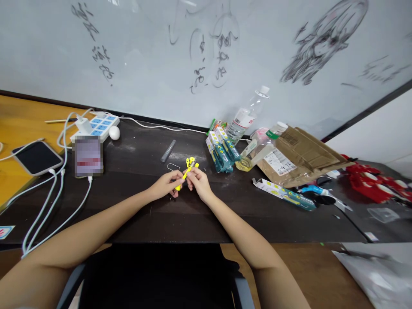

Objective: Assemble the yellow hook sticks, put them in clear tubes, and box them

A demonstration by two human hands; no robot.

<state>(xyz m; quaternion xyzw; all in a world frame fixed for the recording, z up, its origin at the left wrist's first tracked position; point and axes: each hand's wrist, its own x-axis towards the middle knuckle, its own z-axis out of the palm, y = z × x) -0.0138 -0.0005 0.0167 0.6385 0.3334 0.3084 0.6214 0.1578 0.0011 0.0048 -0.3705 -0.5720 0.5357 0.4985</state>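
Between my two hands is a small yellow plastic device (pixel 190 163) with a thin stem, round knobs and a bit of metal at its top; its exact kind is unclear. My left hand (pixel 167 183) is closed around the lower stem, and a thin wire shows under its fingers. The fingers of my right hand (pixel 200 183) pinch the device near its upper end. Just behind my left hand, a bent metal wire (pixel 174 165) lies on the dark table (pixel 141 223). Farther back is a clear plastic tube (pixel 168 151).
Teal boxes (pixel 220 152), a water bottle (pixel 243 120), a bottle of yellowish liquid (pixel 262 146) and a cardboard parcel (pixel 302 150) stand right. Another long box (pixel 285 194) lies before them. Left are a power strip (pixel 99 126), phones (pixel 37 157) and white cables. A whiteboard (pixel 144 64) rises behind.
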